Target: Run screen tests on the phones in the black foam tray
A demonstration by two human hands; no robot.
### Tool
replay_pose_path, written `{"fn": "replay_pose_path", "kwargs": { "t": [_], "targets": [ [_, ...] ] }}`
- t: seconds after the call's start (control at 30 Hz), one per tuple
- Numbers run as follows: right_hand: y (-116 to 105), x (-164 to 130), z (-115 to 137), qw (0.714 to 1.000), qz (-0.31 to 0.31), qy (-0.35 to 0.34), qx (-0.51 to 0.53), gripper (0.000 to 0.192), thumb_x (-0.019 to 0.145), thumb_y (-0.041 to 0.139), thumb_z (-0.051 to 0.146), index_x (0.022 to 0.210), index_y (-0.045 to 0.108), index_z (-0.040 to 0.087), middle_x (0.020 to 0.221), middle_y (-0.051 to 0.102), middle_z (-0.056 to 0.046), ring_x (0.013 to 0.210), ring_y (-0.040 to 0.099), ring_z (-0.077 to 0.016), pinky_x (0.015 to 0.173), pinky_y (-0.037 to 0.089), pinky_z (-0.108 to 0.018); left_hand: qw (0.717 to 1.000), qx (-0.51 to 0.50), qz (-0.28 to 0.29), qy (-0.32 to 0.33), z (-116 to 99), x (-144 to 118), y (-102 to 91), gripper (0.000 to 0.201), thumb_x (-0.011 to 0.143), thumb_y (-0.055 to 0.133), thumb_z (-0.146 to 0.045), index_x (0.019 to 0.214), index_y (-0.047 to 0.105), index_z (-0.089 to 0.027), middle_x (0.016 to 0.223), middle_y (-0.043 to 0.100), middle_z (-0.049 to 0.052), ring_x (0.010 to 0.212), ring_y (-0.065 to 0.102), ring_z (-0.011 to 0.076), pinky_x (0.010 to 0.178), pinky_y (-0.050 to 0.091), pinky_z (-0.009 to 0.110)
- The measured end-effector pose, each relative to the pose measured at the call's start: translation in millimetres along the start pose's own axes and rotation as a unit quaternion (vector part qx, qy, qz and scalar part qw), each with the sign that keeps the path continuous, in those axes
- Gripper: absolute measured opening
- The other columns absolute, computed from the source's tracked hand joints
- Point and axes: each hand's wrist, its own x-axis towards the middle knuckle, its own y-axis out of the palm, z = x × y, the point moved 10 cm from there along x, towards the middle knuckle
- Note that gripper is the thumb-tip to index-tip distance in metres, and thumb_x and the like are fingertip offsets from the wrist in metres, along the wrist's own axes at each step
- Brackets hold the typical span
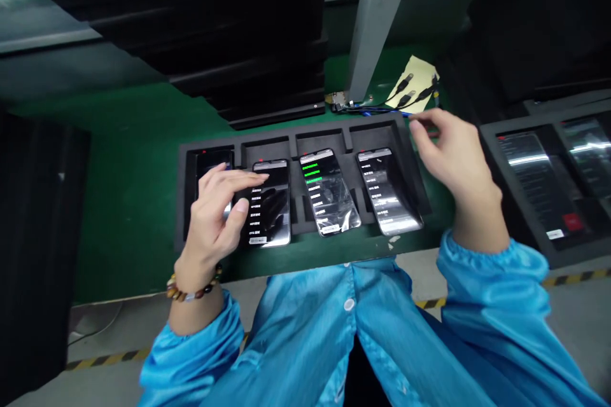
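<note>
A black foam tray (pixel 186 203) lies on the green mat with phones in its slots. My left hand (pixel 217 210) hovers over the two leftmost phones, its index finger touching the screen of the second phone (pixel 270 210), which shows a list of white text. The leftmost phone (pixel 210 162) is mostly hidden by that hand. The third phone (pixel 329 194) shows green lines at the top of its list. The fourth phone (pixel 389 194) shows a white list. My right hand (pixel 453 156) floats above the tray's right end, fingers apart, holding nothing.
A second tray (pixel 496 140) with more phones sits at the right. Black cables (pixel 410 92) lie on a yellow sheet behind the tray, beside a grey post (pixel 375 19). Stacked black trays (pixel 248 70) stand at the back left. A yellow-black striped tape marks the bench edge.
</note>
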Motion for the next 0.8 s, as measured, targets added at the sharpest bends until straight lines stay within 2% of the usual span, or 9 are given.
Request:
{"fn": "replay_pose_path", "kwargs": {
  "t": [0.1,0.17,0.23,0.3,0.4,0.5,0.57,0.8],
  "targets": [
    [27.9,70.9,-5.1,0.995,0.063,-0.008,-0.076,0.034,0.105,0.057,0.036,0.12,0.081,0.016,0.118,0.08,-0.018,0.113,0.073,-0.0359,0.101,0.056,-0.049,1.0,-0.001,-0.017,0.02,-2.5,-5.1,-1.2,0.033,0.112,0.045,-0.037,0.126,0.073,-0.025,0.13,0.081,0.007,0.125,0.073,0.0262,0.133,0.034,0.058],
    [54.2,106.7,0.0,0.984,0.139,-0.034,-0.105,0.031,0.102,0.064,0.037,0.116,0.082,0.016,0.117,0.08,-0.017,0.108,0.072,-0.0337,0.097,0.056,-0.046,0.999,0.002,-0.014,0.028,-3.8,-7.6,-1.6,0.031,0.111,0.047,-0.035,0.123,0.074,-0.025,0.129,0.081,0.008,0.124,0.073,0.0261,0.133,0.034,0.058],
    [81.1,124.2,9.1,0.966,0.229,-0.054,-0.105,0.03,0.098,0.073,0.043,0.114,0.083,0.019,0.112,0.082,-0.012,0.097,0.072,-0.0287,0.09,0.055,-0.041,1.0,0.001,-0.012,0.028,-2.8,-10.5,-4.0,0.03,0.111,0.047,-0.033,0.123,0.074,-0.025,0.129,0.081,0.008,0.122,0.073,0.0257,0.132,0.035,0.058],
    [97.0,128.6,20.3,0.953,0.272,-0.068,-0.117,0.032,0.095,0.08,0.047,0.112,0.084,0.021,0.106,0.082,-0.01,0.092,0.071,-0.0259,0.086,0.054,-0.039,0.999,-0.005,-0.015,0.028,-0.7,-14.1,-7.5,0.03,0.111,0.047,-0.031,0.123,0.074,-0.025,0.129,0.081,0.008,0.122,0.073,0.0255,0.13,0.036,0.058],
    [99.3,126.0,36.5,0.95,0.232,-0.093,-0.187,0.038,0.093,0.083,0.053,0.111,0.085,0.02,0.107,0.081,-0.013,0.098,0.071,-0.0293,0.085,0.052,-0.04,1.0,-0.013,-0.014,0.024,4.9,-18.7,-9.0,0.031,0.111,0.047,-0.03,0.124,0.074,-0.025,0.129,0.081,0.008,0.122,0.073,0.0254,0.13,0.036,0.058],
    [97.7,116.9,51.0,0.937,0.177,-0.126,-0.273,0.051,0.096,0.079,0.063,0.122,0.082,0.019,0.113,0.08,-0.017,0.106,0.071,-0.0351,0.09,0.051,-0.045,1.0,-0.019,-0.011,0.02,8.6,-19.1,-6.2,0.03,0.112,0.046,-0.029,0.122,0.074,-0.024,0.128,0.081,0.008,0.121,0.073,0.0251,0.129,0.036,0.058],
    [100.8,111.4,60.6,0.926,0.158,-0.151,-0.309,0.051,0.1,0.074,0.061,0.128,0.08,0.019,0.114,0.079,-0.019,0.109,0.072,-0.0367,0.093,0.05,-0.047,0.999,-0.024,-0.012,0.022,8.3,-17.7,-4.4,0.03,0.112,0.045,-0.028,0.121,0.074,-0.024,0.127,0.081,0.008,0.12,0.073,0.0245,0.129,0.036,0.057],
    [111.5,112.8,74.2,0.922,0.145,-0.128,-0.335,0.044,0.105,0.069,0.049,0.111,0.08,0.006,0.111,0.076,-0.027,0.111,0.073,-0.0411,0.092,0.051,-0.048,0.999,-0.028,-0.043,0.01,8.3,-21.6,-9.5,0.031,0.112,0.047,-0.028,0.13,0.072,-0.023,0.128,0.08,0.008,0.121,0.072,0.0243,0.13,0.037,0.055]
  ]
}}
